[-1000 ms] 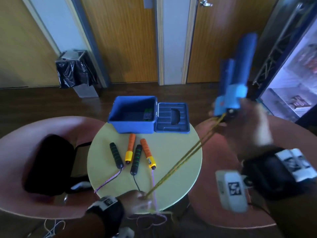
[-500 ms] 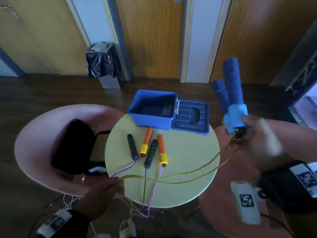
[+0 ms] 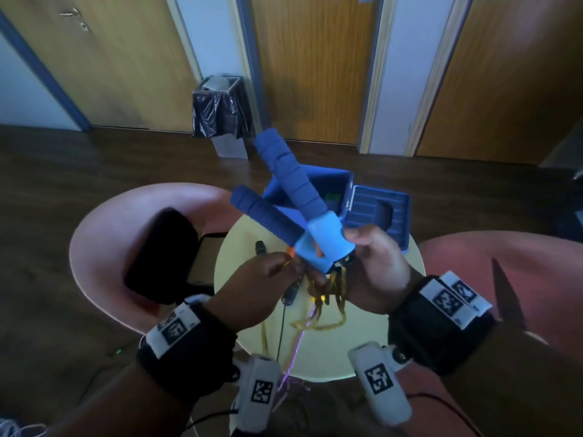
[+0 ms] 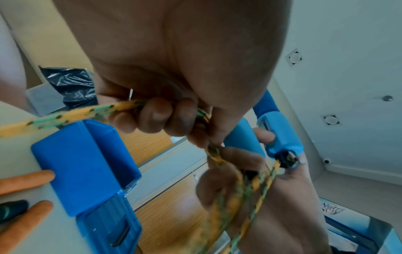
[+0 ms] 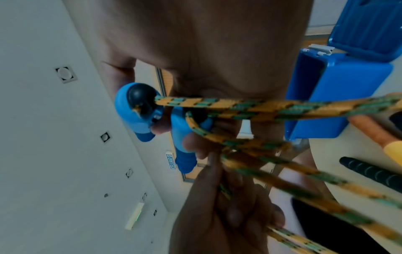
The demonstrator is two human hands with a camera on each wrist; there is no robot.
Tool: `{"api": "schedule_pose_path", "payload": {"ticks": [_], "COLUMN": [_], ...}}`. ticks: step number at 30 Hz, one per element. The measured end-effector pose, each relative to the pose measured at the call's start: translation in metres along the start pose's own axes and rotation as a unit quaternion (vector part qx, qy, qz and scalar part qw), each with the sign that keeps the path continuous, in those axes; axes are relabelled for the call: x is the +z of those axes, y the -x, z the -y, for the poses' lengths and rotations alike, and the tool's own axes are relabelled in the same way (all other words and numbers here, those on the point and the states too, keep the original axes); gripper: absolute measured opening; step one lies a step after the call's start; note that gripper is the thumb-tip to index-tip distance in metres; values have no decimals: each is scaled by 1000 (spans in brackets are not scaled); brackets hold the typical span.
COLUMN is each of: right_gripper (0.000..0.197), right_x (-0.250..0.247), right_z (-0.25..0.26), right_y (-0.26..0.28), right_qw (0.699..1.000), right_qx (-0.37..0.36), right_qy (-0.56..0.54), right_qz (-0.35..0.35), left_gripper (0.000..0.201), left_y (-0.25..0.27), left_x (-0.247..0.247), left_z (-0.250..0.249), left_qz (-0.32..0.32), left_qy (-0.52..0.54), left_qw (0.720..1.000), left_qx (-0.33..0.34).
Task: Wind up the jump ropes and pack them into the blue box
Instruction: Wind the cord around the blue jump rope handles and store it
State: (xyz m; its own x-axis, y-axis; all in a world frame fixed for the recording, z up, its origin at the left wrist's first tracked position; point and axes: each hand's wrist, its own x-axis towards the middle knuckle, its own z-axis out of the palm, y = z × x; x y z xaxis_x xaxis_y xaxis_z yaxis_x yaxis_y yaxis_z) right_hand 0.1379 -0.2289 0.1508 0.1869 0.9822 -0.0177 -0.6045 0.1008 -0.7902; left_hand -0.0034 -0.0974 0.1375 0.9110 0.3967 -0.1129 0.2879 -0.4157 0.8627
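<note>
We're mid-wind on rope 1 of 3. Our right hand (image 3: 375,269) grips both blue handles (image 3: 293,197) together at their light-blue collar ends, handles pointing up and away in a V above the table. Our left hand (image 3: 262,285) is closed around the yellow-green braided rope (image 5: 250,106), pinching it right next to the handle ends; the 2 hands are touching or nearly so. A few loops of that rope hang bunched below the hands, with more trailing over the near table edge, so we judge the winding only partly done.

Nothing of the ropes is packed yet, as far as we can see. The blue box (image 3: 277,192) sits open at the far side of the round yellow-green table (image 3: 407,263), lid (image 3: 375,212) flipped flat to its right; a small dark item lies inside, too small to name.

Still to do: the 2 other ropes. The orange handles (image 4: 23,180) and the black-green ribbed handles (image 5: 369,171) lie on the table just in front of the box, mostly hidden under our hands in the head view. Their thin cords (image 3: 295,351), 1 purple and 1 dark, run off the near edge.

In the way: those loose cords cross under the yellow rope's slack, so we judge a tangle risk. Around: pink chairs (image 3: 104,234) on both sides, a black bag (image 3: 164,253) on the left 1, a bin (image 3: 220,108) by the wooden doors.
</note>
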Motion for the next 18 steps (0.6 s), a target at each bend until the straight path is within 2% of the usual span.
{"api": "schedule_pose_path", "payload": {"ticks": [4, 6, 8, 10, 12, 14, 16, 18], "right_gripper": [48, 46, 46, 43, 38, 38, 39, 33], "right_x": [-4, -8, -17, -27, -42, -59, -77, -87], "right_z": [4, 14, 32, 57, 82, 103, 118, 123], "right_y": [4, 7, 13, 23, 35, 49, 61, 67], "right_qw": [998, 995, 991, 983, 967, 937, 903, 873], "right_qx": [-11, -38, -91, -159, -224, -279, -305, -307], "right_qy": [-68, -97, -101, -89, -59, -35, -22, -16], "right_qz": [1, -4, -10, -28, -102, -208, -302, -378], "left_gripper": [39, 30, 27, 33, 35, 43, 50, 53], "left_y": [7, 11, 17, 25, 37, 52, 65, 75], "left_x": [0, 1, 3, 0, -11, -23, -32, -36], "left_z": [24, 43, 64, 96, 143, 187, 226, 233], "left_qz": [17, 30, 29, 5, -21, -31, -58, -103], "left_qy": [2, -2, -12, -43, -63, -83, -85, -70], "left_qw": [1000, 999, 999, 996, 989, 979, 969, 960], "left_qx": [-4, -12, -29, -73, -133, -185, -225, -252]}}
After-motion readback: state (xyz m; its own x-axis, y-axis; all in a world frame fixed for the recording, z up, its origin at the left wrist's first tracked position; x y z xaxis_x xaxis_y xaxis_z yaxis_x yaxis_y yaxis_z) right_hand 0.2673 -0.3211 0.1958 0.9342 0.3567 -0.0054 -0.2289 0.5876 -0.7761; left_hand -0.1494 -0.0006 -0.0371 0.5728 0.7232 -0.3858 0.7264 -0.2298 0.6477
